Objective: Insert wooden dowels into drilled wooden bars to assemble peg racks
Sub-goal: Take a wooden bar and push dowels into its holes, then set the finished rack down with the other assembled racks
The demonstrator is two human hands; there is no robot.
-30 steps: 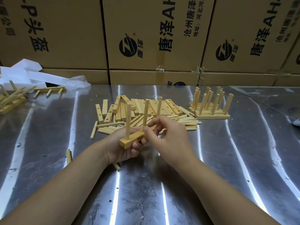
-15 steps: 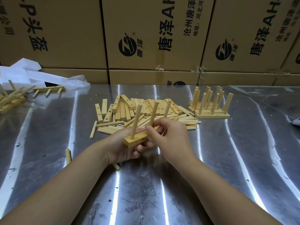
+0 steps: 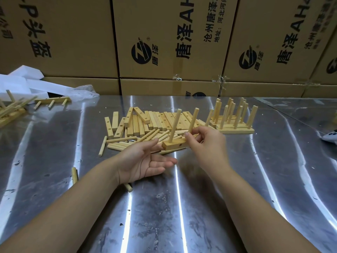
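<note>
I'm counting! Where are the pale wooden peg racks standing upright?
In the head view, the upright peg racks stand right of centre on the shiny metal table, behind the right hand, beside the loose wooden bars.

a person's right hand point(image 3: 207, 143) holds a short wooden bar point(image 3: 173, 145) above the middle of a shiny steel worktop point(image 3: 164, 207), fingers curled round its far part. dowels point(image 3: 176, 123) stand up from the bar, leaning slightly right. the left hand point(image 3: 145, 161) lies open, palm up, just beside the bar's near end. behind the hands, toward the far edge, sits a pile of drilled bars point(image 3: 155, 121) with loose dowels point(image 3: 127, 143) in front. finished racks point(image 3: 235, 128) stand to the pile's right. cardboard boxes point(image 3: 164, 42) line the far edge.
</note>
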